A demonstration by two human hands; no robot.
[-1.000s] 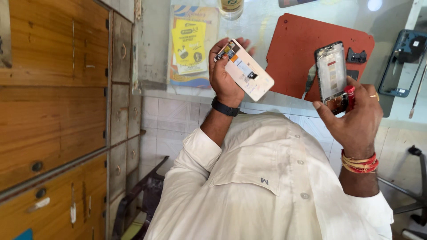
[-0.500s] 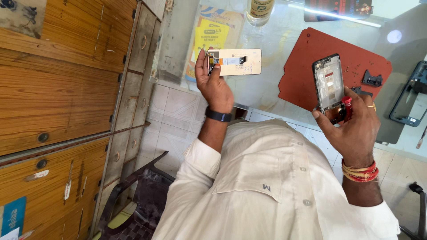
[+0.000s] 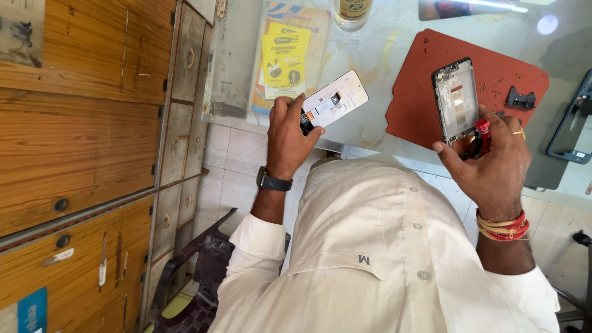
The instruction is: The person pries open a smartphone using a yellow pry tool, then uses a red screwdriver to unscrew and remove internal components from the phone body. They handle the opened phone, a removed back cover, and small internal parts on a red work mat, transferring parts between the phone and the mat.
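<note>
The left hand has swung the white screen panel down from the red mat toward the glass table's edge, fingers clamped on its near end. The right hand still grips the phone frame upright over the mat, a red tool pinched alongside. The two halves are now well apart.

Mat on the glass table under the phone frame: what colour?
Reddish-brown flat work mat, seen best in the head view.
</note>
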